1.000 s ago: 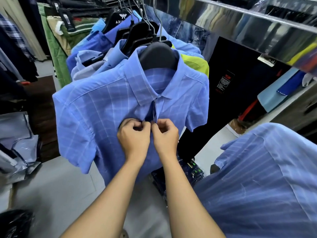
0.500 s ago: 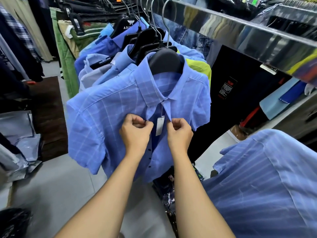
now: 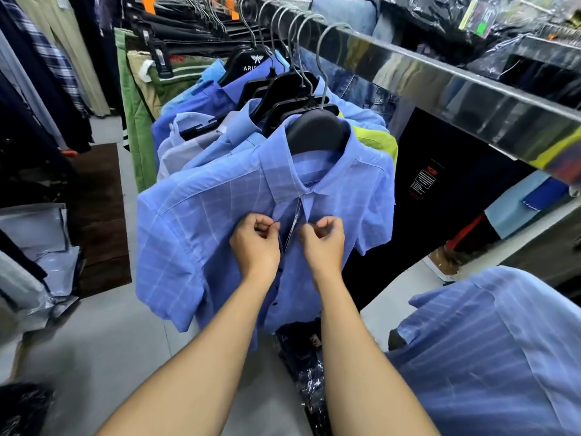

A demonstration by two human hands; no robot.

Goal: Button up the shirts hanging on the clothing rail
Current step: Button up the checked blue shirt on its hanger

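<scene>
Clothing shop aisle, grey floor (image 3: 103, 347), chrome clothing rail (image 3: 446, 89) crossed top right. Blue checked shirt (image 3: 201, 234) hung on a black hanger (image 3: 314, 133) at the front of a row of shirts. Left hand (image 3: 256, 245) pinched the left placket edge below the collar, fingers curled. Right hand (image 3: 323, 243) pinched the right edge likewise. Paper tag (image 3: 294, 226) dangled between them. Placket was apart there. Striped blue shirt (image 3: 490, 350) lay lower right.
</scene>
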